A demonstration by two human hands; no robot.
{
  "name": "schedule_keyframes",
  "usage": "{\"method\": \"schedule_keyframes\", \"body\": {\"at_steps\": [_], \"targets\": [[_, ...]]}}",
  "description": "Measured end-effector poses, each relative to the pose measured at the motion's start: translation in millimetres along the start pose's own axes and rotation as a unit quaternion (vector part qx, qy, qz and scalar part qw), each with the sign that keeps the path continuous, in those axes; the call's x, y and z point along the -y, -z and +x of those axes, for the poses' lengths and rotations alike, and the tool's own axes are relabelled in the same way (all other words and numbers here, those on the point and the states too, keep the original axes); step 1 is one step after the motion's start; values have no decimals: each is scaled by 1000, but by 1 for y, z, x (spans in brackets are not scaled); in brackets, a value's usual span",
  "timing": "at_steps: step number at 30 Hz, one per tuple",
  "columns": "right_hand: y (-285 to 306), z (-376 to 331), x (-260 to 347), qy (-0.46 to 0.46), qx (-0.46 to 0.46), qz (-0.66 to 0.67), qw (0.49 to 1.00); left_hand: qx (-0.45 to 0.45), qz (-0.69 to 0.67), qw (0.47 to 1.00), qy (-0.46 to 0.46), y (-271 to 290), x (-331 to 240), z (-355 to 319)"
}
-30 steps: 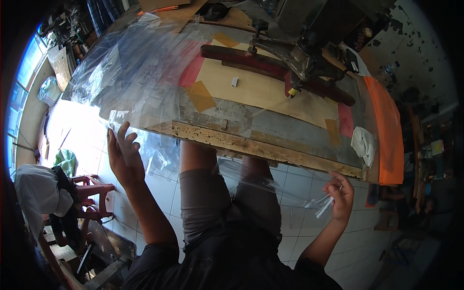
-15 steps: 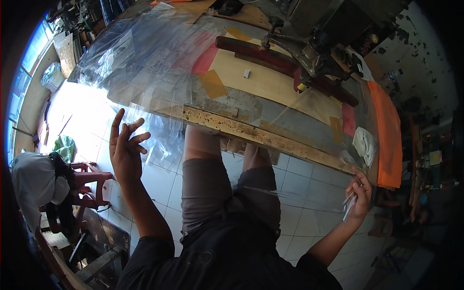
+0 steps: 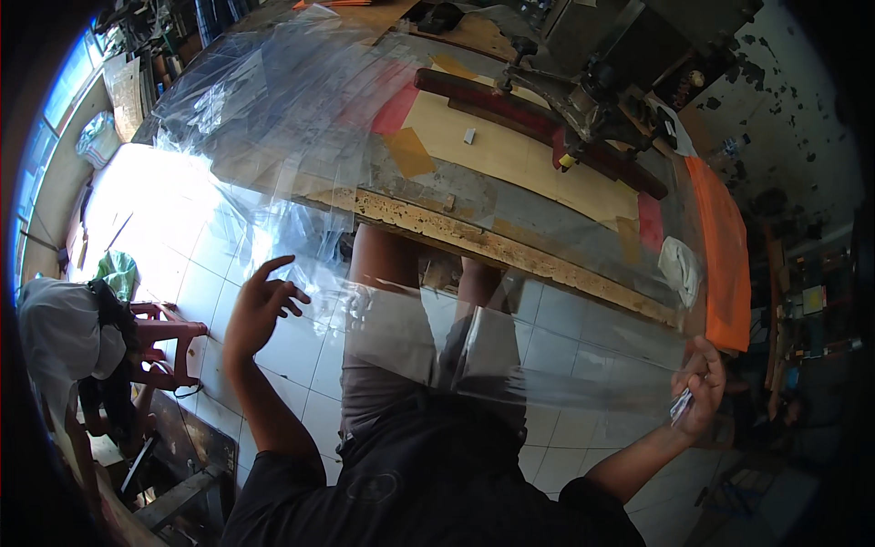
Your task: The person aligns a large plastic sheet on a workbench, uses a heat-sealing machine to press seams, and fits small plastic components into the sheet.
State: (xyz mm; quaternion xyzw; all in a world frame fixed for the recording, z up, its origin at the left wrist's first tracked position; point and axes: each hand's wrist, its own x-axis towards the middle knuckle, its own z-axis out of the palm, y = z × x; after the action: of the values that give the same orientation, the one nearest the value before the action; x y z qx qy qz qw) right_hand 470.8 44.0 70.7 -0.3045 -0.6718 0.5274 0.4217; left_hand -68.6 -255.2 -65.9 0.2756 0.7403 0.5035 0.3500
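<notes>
A clear plastic sheet [image 3: 583, 387] stretches low across my lap, below the table's front edge. Its right end reaches my right hand [image 3: 702, 387], whose fingers are closed on it by thumb and fingertips. Several small white strips [image 3: 681, 407] are also tucked in that hand against the palm. My left hand [image 3: 262, 314] is raised with its fingers spread and nothing in it. It is beside the drooping edge of a heap of clear plastic sheets [image 3: 273, 109] on the table's left part.
On the table [image 3: 538, 251], a yellow board [image 3: 510, 155] lies under a dark red bar [image 3: 529, 123] of a press [image 3: 592, 87]. A white cloth [image 3: 678, 272] and orange sheets [image 3: 720, 255] lie at right. A red stool [image 3: 169, 342] stands at left.
My left hand has come down and slightly right. My right hand has shifted slightly right and down. The plastic sheet now spreads wider across my lap.
</notes>
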Motion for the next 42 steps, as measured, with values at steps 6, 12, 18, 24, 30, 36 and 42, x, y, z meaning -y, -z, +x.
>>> {"method": "schedule_keyframes", "body": {"at_steps": [6,12,18,24,30,36,42], "targets": [[-1,2,12,59,36,3,998,12,59,974,-217,-90,-31,-3],[-12,0,24,89,55,1,994,265,22,915,-303,-167,-67,21],[8,-10,23,56,60,-92,992,355,-276,893,-32,-184,-84,18],[14,-25,3,47,68,-46,996,462,-369,806,-21,-160,-89,9],[11,-22,-7,-60,6,-134,989,409,-322,853,-35,-158,-105,24],[9,-12,-15,-47,4,-125,991,397,-331,855,-47,-165,-108,24],[9,-3,-15,-77,-47,-146,985,416,-188,879,-139,-168,-112,35]]}}
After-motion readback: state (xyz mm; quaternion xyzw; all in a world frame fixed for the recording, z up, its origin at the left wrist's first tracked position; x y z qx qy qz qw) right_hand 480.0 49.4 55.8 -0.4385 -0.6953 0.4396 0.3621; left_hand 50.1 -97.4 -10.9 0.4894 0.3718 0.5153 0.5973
